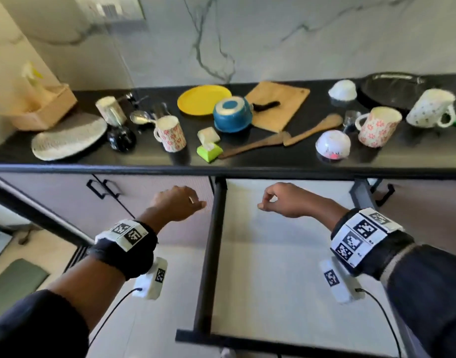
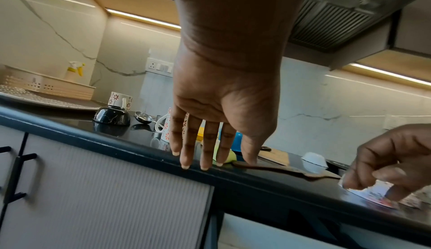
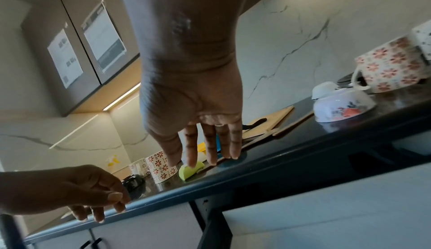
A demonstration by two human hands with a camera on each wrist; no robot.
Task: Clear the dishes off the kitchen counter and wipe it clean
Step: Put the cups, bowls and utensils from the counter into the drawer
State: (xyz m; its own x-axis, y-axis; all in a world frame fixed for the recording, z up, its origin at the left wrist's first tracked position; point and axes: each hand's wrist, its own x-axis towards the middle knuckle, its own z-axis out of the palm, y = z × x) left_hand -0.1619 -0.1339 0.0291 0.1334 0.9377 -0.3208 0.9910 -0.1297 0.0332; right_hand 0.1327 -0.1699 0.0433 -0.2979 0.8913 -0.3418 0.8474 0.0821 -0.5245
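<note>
The black counter [image 1: 144, 161] carries several dishes: a yellow plate [image 1: 203, 99], an upturned blue bowl [image 1: 232, 115], two floral mugs [image 1: 170, 134] [image 1: 376, 126], an upturned floral bowl [image 1: 332, 144], a black bowl [image 1: 121, 138], a speckled plate [image 1: 69, 136], two wooden spatulas [image 1: 252, 146] and a cutting board [image 1: 278, 107]. A green sponge [image 1: 209, 151] lies near the front edge. My left hand [image 1: 180, 202] [image 2: 210, 161] and right hand [image 1: 281, 200] [image 3: 205, 161] hang below the counter edge in front of the cabinets. Both hold nothing, with the fingers loose.
A beige basket [image 1: 46, 104] with a spray bottle stands at the far left. A dotted white mug [image 1: 430, 107], a small white bowl [image 1: 342, 89] and a black pan [image 1: 392, 89] sit at the right. A black frame post [image 1: 211, 254] stands between my hands.
</note>
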